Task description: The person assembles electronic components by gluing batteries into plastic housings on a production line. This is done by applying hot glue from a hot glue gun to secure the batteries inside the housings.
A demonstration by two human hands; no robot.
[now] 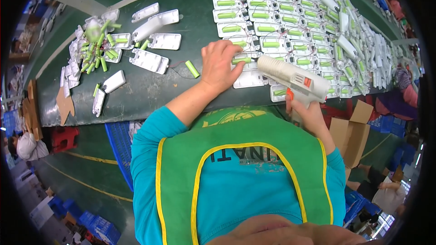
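Observation:
My right hand (312,115) grips a white hot glue gun (295,79) with an orange trigger. Its nozzle points left, close to a green cylindrical battery (242,60) in a white plastic casing half. At that battery, the thumb and fingers of my left hand (219,66) are closed around its left end; part of the contact is hidden. White casings (227,15) with green batteries and thin wires lie in rows beyond both hands. Just below my left fingertips is another white casing (250,79). A loose green battery (192,69) with wires rests left of my left hand.
Green batteries (97,47) are heaped among white casings at the left of the dark green table (150,93). Several casings (165,41) lie beside the heap. More white parts (372,54) crowd the right side. Below the table are a blue crate (119,149) and cardboard box (352,131).

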